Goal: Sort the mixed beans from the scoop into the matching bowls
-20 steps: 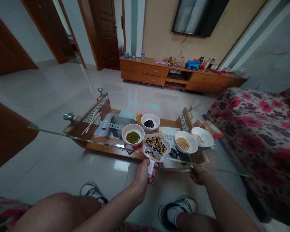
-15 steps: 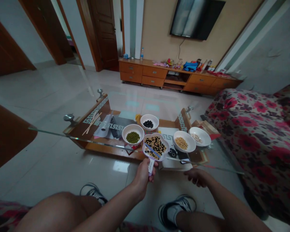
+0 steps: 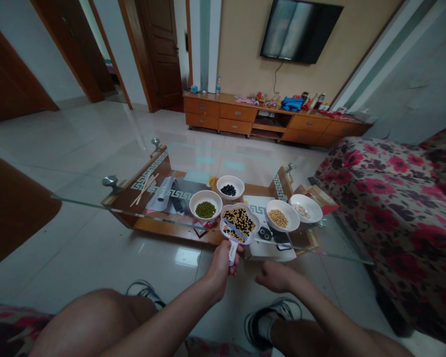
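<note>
My left hand (image 3: 223,260) is wrapped round the labelled handle of a pale flower-shaped dish (image 3: 255,225). Mixed black and yellow beans lie in it, crossed by a bluish strip (image 3: 235,229). To its right, below the table edge, my right hand (image 3: 275,276) has its fingers curled in; whether anything is in them is hidden. White bowls stand around the dish: one with green beans (image 3: 205,209), one with black beans (image 3: 228,190), one with yellow soybeans (image 3: 278,218), and one with a few pale pieces (image 3: 302,211) that I cannot identify.
The glass table top (image 3: 342,253) has a sharp front edge. Chopsticks (image 3: 144,189) lie at the left. A white box (image 3: 269,254) shows beneath the glass. A flowered sofa (image 3: 390,198) stands at the right, and a low cabinet (image 3: 238,113) lines the far wall.
My right hand has moved left, closer to the left hand, and its fingers are curled in more. The left hand keeps its hold on the dish, nearly still.
</note>
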### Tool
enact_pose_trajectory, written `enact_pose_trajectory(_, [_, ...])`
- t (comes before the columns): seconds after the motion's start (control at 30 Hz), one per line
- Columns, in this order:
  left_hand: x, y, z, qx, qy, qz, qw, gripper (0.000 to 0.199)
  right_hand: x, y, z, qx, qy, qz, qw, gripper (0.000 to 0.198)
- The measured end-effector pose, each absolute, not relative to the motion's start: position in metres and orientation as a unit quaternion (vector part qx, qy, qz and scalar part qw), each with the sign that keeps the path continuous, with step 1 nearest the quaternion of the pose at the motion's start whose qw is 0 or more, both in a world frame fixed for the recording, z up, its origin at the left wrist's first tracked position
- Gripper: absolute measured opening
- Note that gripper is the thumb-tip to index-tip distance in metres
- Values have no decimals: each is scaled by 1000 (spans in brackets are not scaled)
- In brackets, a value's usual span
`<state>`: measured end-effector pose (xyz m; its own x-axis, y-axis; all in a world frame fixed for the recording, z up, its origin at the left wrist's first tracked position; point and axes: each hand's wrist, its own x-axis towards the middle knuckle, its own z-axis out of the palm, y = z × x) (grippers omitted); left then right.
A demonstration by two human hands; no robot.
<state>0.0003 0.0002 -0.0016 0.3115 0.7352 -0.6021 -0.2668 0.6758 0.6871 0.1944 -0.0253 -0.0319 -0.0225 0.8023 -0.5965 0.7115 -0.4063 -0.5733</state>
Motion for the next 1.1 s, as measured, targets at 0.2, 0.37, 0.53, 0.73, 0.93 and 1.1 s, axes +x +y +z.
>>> enact_pose_trajectory(0.2, [0, -1, -2, 245, 489, 325, 772, 34, 176, -9, 33, -570, -585, 572, -76, 21])
enact_pose_trajectory(0.37, [1, -1, -2, 238, 486, 335, 771, 29, 143, 18, 67, -589, -682, 398, 171, 33])
enact_pose_trajectory(0.53, [2, -1, 0, 223, 498, 332, 770, 25, 112, 37, 50, -664, -706, 165, 183, 17])
enact_pose_trajectory(0.73, [2, -3, 5, 216, 502, 329, 770, 25, 112, 44, 39, -686, -709, 141, 81, 23])
enact_pose_trajectory(0.93, [1, -3, 8, 220, 496, 329, 773, 31, 116, 46, 35, -688, -703, 166, 66, 20])
enact_pose_trajectory(1.1, [0, -3, 5, 219, 497, 329, 773, 32, 115, 45, 35, -690, -700, 175, 64, 19])
